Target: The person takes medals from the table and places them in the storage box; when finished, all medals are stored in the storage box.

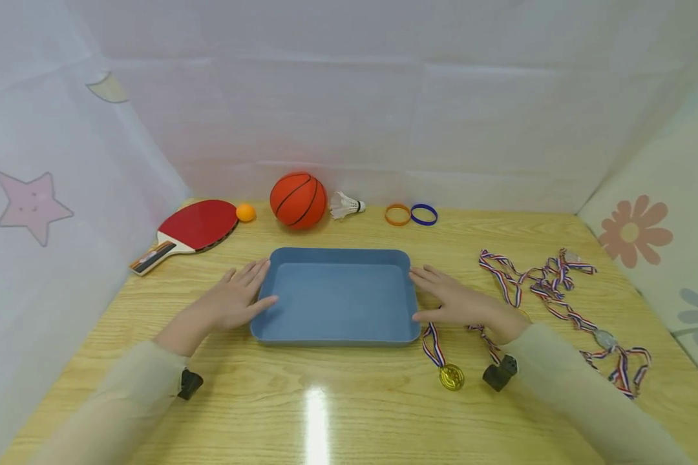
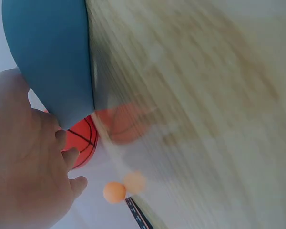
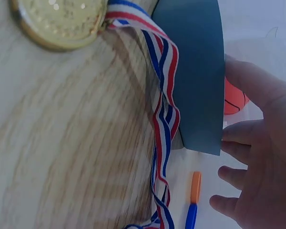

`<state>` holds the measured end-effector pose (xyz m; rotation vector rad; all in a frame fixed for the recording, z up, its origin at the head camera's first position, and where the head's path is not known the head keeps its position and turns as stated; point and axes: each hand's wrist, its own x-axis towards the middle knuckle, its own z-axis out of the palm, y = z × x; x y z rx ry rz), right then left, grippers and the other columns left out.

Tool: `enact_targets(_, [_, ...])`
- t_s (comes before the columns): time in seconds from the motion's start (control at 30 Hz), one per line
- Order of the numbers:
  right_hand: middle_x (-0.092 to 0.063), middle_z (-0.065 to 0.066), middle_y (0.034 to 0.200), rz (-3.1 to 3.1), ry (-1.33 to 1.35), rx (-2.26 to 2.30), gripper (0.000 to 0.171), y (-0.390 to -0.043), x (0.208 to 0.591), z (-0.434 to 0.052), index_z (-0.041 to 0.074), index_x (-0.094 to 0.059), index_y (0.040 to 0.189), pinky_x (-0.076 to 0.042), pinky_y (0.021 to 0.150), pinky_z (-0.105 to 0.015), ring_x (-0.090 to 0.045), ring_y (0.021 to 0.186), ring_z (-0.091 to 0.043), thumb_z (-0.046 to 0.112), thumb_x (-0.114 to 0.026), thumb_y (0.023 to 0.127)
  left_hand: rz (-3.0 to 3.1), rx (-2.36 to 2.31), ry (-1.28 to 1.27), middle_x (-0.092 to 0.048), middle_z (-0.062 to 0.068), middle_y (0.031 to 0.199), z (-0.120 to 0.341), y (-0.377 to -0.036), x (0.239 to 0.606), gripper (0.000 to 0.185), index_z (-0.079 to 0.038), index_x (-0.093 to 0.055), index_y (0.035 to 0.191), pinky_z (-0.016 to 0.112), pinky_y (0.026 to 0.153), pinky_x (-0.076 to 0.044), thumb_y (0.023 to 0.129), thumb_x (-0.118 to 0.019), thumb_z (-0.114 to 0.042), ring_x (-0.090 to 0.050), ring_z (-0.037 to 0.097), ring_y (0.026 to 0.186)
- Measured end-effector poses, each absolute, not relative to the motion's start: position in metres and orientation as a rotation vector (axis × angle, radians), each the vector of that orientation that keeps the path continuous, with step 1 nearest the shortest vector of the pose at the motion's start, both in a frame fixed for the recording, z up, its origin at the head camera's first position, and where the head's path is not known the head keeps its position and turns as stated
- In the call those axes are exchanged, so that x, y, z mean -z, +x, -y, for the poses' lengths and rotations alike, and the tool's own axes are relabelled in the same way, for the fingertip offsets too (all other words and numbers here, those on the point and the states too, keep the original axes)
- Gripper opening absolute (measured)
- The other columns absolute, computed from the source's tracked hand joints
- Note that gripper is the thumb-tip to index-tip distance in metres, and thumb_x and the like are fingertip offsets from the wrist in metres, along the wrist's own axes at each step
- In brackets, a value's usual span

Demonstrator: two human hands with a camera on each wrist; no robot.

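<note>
**Two hands flank a blue tray on a wooden table**

Nearest the camera, a gold medal [image 1: 451, 376] lies on the wooden table [image 1: 349, 413], its striped ribbon [image 1: 433, 342] running up toward the person's right wrist. Both sleeved forearms reach forward from the lower corners of the head view. Just beyond, the left hand [image 1: 235, 300] rests flat with fingers straight and relaxed against the left wall of the blue tray [image 1: 337, 258], gripping nothing. The right hand [image 1: 456, 300] lies likewise on the opposite side, fingers extended and spread, its thumb and fingertips at the tray's right wall; the right wrist view shows the palm beside the tray's edge, not curled round it. The tray sits at the table's centre, directly between the two hands. To the right, more medals [image 1: 605, 339] with tangled striped ribbons sprawl across the wood. Farther back, along the white cloth wall, stand a red table tennis paddle [image 1: 194, 226], an orange ball [image 1: 245, 212], a small basketball [image 1: 298, 200], a shuttlecock [image 1: 344, 206], an orange wristband [image 1: 398, 214] and a blue wristband [image 1: 424, 214].
</note>
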<state>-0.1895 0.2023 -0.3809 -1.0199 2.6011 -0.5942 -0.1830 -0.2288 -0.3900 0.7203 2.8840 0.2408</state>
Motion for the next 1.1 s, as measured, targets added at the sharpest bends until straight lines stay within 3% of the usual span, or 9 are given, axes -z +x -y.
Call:
enact_targets(0.53, [-0.013,-0.016,0.151,-2.613,-0.979,0.638,0.084,-0.186,0.379,-0.21,0.0,-0.019,0.145,-0.013,0.105,-0.057,-0.002,0.136,-0.038,0.047,-0.058,0.087,-2.878,-0.305,0.828,-0.013,0.019,0.15,0.229,-0.18,0.39,0.072,0.004,-0.014,0.145,0.056,0.105,-0.011,0.097,-0.039,-0.044,-0.012,0.037,0.136])
enact_targets(0.77, [-0.026,-0.019,0.146,-2.737,-0.898,0.789,0.074,-0.17,0.372,-0.217,0.001,-0.031,0.142,-0.027,0.101,-0.054,-0.022,0.132,-0.036,0.04,-0.061,0.087,-2.867,-0.297,0.828,-0.012,0.019,0.151,0.228,-0.18,0.39,0.072,0.003,-0.014,0.145,0.056,0.106,-0.01,0.097,-0.039,-0.044,-0.013,0.036,0.136])
enact_targets(0.97, [-0.056,-0.011,0.117,-2.801,-0.852,0.917,0.04,-0.146,0.37,-0.23,0.004,-0.054,0.119,-0.046,0.084,-0.045,-0.052,0.107,-0.028,0.025,-0.065,0.087,-2.873,-0.293,0.839,-0.013,0.019,0.151,0.23,-0.181,0.392,0.073,0.004,-0.014,0.145,0.056,0.106,-0.01,0.096,-0.039,-0.045,-0.013,0.035,0.136])
enact_targets(1.1, [-0.059,0.0,0.091,-2.728,-0.888,0.898,0.023,-0.132,0.38,-0.238,0.006,-0.059,0.101,-0.05,0.067,-0.031,-0.056,0.081,-0.015,0.02,-0.067,0.085,-2.873,-0.283,0.839,-0.011,0.017,0.151,0.23,-0.181,0.392,0.074,0.003,-0.013,0.146,0.055,0.106,-0.01,0.096,-0.036,-0.047,-0.012,0.034,0.136])
